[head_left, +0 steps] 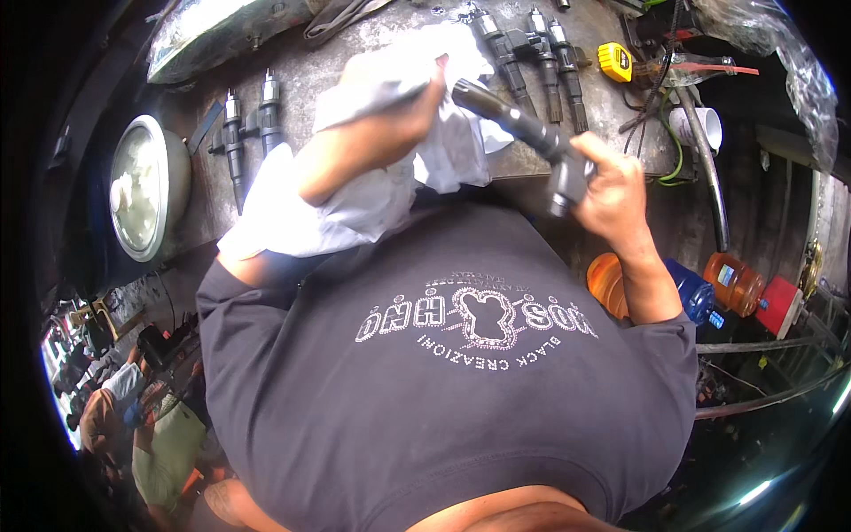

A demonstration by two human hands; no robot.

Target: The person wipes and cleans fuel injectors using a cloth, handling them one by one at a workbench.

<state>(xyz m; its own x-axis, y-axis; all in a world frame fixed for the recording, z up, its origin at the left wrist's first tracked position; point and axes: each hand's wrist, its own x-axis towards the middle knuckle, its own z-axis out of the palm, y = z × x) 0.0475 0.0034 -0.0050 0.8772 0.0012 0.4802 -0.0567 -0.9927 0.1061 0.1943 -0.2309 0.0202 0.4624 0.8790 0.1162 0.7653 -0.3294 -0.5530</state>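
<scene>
Watching the head feed from way over here, and what makes me nervous is a drop. The right hand [613, 191] has its fingers curled closed around just the near end of one dark injector [532, 133], which sticks out up and left of those fingers, roughly at the edge of the bench [612, 111]. If that grip is slick, I reckon it could slip and land on the floor. The left hand [403, 124] is blurry and half buried in a white cloth [452, 155]; I can't tell how far its fingers are closed or whether they're gripping it. The loose folds could snag the injector's tip, right beside them, and a wide swing could clip the neighbours.

My count: six injectors. One in the right fingers, two left of the left fingers [232, 146], three lying beyond the held one [543, 71]. One cloth. Past the right fingers: one yellow tape [614, 62], one bottle [696, 65], one white cup [706, 129]. One round tub [142, 188], far left of the left fingers. Three jugs [731, 282] below and right of the right fingers, one partly behind the arm.
</scene>
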